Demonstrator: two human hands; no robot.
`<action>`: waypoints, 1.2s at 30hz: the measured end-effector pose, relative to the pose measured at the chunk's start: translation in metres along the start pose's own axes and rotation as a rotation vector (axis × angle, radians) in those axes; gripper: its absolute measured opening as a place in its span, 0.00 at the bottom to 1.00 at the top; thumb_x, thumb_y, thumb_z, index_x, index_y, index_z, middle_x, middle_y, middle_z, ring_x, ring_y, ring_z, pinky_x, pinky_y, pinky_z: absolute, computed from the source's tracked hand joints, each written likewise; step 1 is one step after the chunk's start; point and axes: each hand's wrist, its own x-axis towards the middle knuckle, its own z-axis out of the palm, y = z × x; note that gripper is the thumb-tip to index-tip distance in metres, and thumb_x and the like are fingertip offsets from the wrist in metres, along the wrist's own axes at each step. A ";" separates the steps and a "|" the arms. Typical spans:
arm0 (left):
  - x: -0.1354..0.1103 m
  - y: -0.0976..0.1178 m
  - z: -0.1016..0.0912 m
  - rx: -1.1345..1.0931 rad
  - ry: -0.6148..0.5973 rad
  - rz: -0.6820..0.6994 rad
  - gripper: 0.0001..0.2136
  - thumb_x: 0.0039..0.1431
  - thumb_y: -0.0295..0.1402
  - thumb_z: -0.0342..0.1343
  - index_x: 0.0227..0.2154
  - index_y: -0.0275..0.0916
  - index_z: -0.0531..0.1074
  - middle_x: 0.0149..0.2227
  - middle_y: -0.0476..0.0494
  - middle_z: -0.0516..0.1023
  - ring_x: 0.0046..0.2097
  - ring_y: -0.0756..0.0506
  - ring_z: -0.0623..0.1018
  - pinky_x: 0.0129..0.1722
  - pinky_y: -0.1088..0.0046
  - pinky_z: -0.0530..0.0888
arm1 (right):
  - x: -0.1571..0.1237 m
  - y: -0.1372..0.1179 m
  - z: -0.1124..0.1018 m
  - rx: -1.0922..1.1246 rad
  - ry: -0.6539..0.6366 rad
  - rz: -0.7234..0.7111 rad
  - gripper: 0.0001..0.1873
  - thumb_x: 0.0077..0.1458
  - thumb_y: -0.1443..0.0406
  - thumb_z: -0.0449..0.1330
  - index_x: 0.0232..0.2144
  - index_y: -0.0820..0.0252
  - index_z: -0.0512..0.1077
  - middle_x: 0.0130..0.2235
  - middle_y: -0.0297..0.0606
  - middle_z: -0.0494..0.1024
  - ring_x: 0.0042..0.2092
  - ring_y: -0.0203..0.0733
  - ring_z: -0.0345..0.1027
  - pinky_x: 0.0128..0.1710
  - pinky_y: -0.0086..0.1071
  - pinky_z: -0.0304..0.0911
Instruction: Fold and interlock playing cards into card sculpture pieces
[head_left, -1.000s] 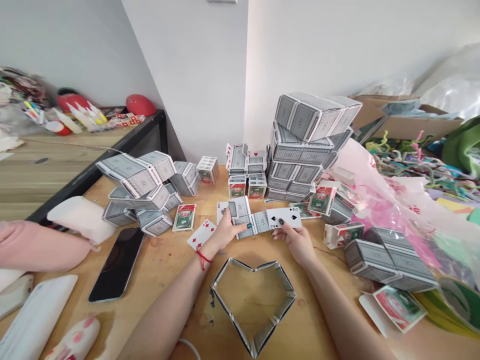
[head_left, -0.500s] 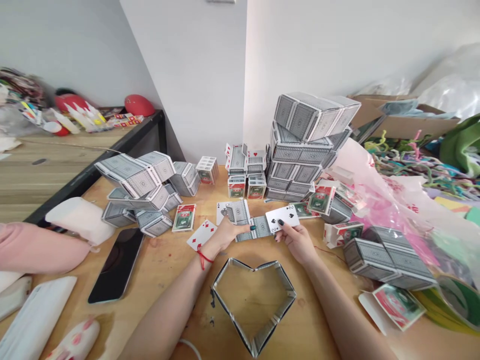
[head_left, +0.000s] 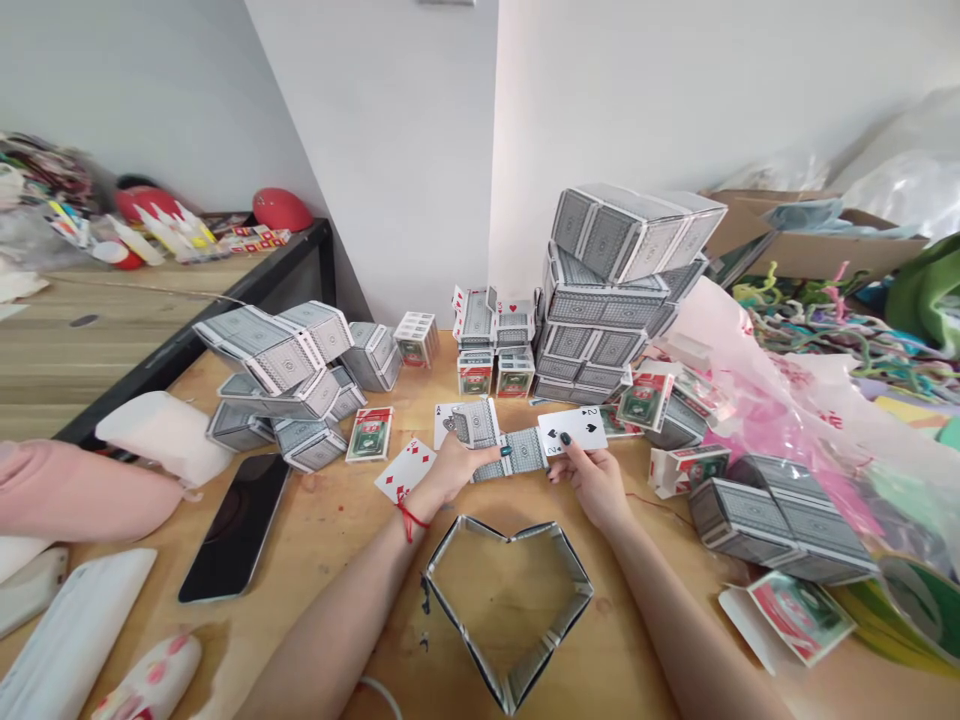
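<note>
Right grip [head_left: 598, 485] pinches two of spades [head_left: 586, 428] by near edge — left grip [head_left: 450, 470] — unclear.

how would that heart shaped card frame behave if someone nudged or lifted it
The heart-shaped frame is probably light for its size, as thin walls surround an open middle. It may flex or skew when lifted, since no crosspiece braces its corners. Nudged, it would likely slide rather than roll, sitting flat on the tabletop with angular sides.
</note>
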 end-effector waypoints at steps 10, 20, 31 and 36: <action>0.000 -0.001 0.000 0.033 -0.004 -0.024 0.18 0.40 0.33 0.64 0.38 0.34 0.74 0.41 0.39 0.78 0.42 0.41 0.76 0.44 0.63 0.72 | -0.001 0.003 0.000 -0.247 0.088 -0.092 0.22 0.45 0.50 0.60 0.23 0.65 0.73 0.18 0.40 0.75 0.16 0.35 0.63 0.18 0.28 0.60; 0.001 -0.003 -0.002 0.073 -0.003 -0.013 0.20 0.38 0.34 0.65 0.37 0.34 0.74 0.40 0.39 0.78 0.41 0.41 0.76 0.42 0.64 0.72 | -0.006 -0.007 0.008 -0.322 0.100 -0.147 0.18 0.48 0.53 0.59 0.21 0.64 0.70 0.13 0.33 0.69 0.14 0.32 0.58 0.16 0.27 0.56; 0.000 0.000 -0.001 0.004 -0.010 -0.024 0.18 0.40 0.35 0.64 0.37 0.34 0.74 0.38 0.39 0.78 0.44 0.40 0.76 0.45 0.62 0.71 | 0.000 -0.002 -0.003 -0.238 0.076 -0.052 0.19 0.39 0.52 0.64 0.20 0.64 0.74 0.25 0.43 0.79 0.17 0.34 0.62 0.20 0.29 0.60; 0.000 0.002 0.000 0.055 -0.006 0.014 0.17 0.42 0.35 0.63 0.37 0.34 0.74 0.39 0.40 0.78 0.44 0.41 0.75 0.45 0.63 0.71 | -0.001 -0.001 0.000 -0.252 0.084 -0.055 0.19 0.41 0.51 0.63 0.20 0.64 0.74 0.23 0.43 0.78 0.16 0.34 0.62 0.19 0.29 0.60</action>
